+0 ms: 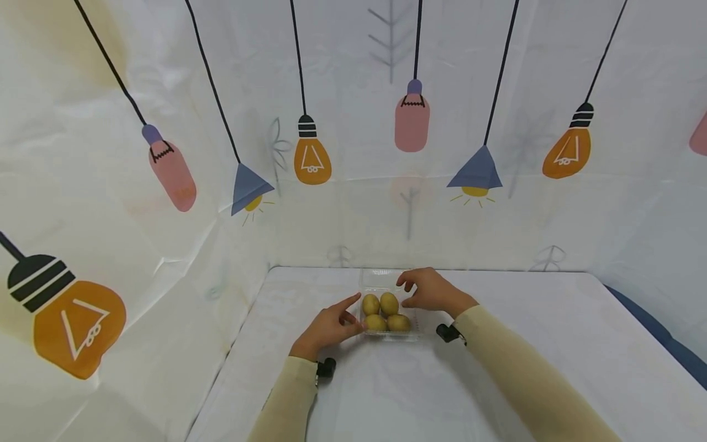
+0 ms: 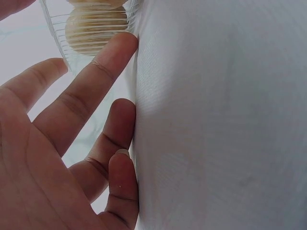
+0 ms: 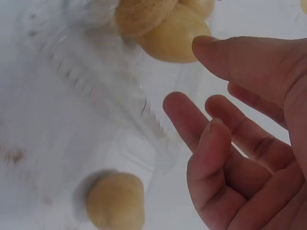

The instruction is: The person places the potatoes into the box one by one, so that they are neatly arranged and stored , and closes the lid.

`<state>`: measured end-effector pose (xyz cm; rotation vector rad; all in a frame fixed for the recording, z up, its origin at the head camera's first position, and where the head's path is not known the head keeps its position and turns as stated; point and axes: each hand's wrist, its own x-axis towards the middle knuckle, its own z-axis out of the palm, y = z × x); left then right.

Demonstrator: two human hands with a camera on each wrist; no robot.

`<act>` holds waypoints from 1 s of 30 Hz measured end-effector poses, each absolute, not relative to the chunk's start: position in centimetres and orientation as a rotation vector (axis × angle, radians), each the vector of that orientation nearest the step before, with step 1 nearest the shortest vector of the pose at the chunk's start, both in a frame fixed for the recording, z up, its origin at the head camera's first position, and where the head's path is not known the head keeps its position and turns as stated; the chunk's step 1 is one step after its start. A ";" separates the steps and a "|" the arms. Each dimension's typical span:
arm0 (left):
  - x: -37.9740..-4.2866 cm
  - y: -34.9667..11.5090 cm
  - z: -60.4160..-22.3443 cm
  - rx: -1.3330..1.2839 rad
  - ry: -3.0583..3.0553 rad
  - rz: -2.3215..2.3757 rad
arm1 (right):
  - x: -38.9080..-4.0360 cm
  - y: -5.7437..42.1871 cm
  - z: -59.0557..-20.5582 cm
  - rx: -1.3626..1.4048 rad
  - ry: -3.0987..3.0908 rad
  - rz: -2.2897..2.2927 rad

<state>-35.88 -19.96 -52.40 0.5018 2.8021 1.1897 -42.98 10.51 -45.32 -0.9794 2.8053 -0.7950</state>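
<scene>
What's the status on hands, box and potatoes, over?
Left hand at the box's left side. Right hand empty, near potatoes. Four inside box; right wrist view shows a lone potato apart. No obstruction seen.

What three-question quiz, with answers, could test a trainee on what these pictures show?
1. How many potatoes can be counted in the head view?
2. True or false: the container around them is opaque.
3. In the head view, which hand is at the container's left side? A) left; B) right.

Key:
1. Four.
2. False: it is clear, and potatoes show through it.
3. A, the left hand.
</scene>
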 end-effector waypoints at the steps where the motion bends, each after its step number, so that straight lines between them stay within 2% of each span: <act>1: -35.9 -19.9 -52.4 0.500 2.803 1.191 | -42.9 10.9 -45.3 -0.971 2.806 -0.810; 15: -35.6 -19.8 -52.1 0.484 2.818 1.163 | -40.6 15.3 -44.9 -0.855 2.959 -1.004; 21: -35.6 -19.8 -52.3 0.477 2.812 1.165 | -39.4 17.3 -46.5 -0.806 3.014 -1.086; 30: -35.6 -19.5 -52.4 0.461 2.814 1.170 | -38.0 19.0 -50.1 -0.539 2.996 -1.217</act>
